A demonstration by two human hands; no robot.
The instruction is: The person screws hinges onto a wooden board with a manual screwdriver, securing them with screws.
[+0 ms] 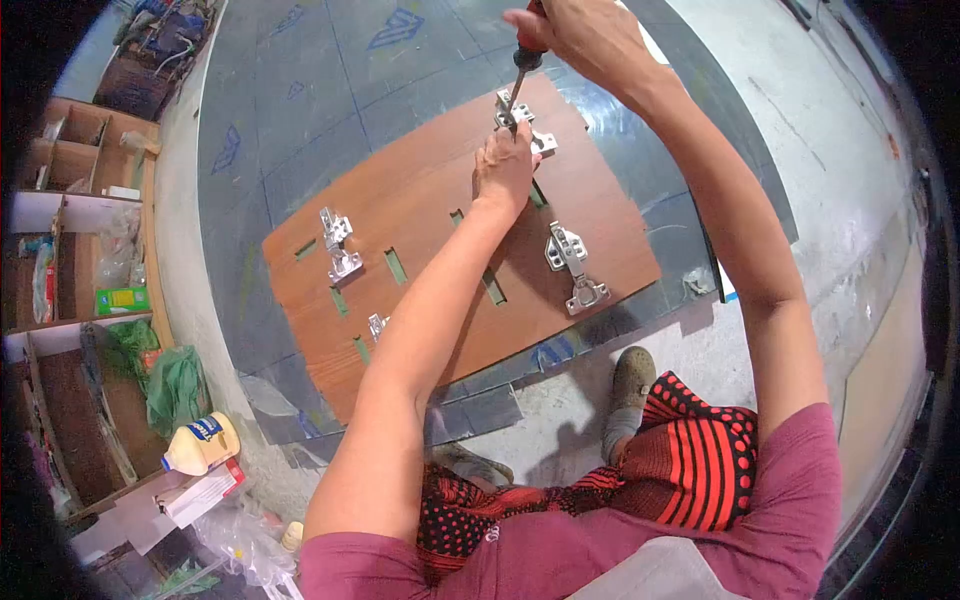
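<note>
At the top of the head view, my right hand (590, 38) is closed around the handle of a screwdriver (527, 60). Its metal shaft slants down to a silver cabinet hinge (543, 144) at the far end of a brown wooden panel (420, 180). My left hand (503, 168) grips at this hinge with its fingers bent together beside the screwdriver's tip. The fingers partly cover the hinge, and any screw there is hidden. Another hinge (572, 268) lies at the panel's right, and one more hinge (340, 245) at its left. My left forearm partly covers a smaller metal piece (377, 326).
Several narrow slots (396, 266) run through the panel. Beneath it is a dark, blue-marked sheet-covered table (300, 130). Wooden shelving (150, 230) with bags and boxes stands left, near a yellowish glue bottle (203, 444). My shoe (633, 375) is close to the table's near edge.
</note>
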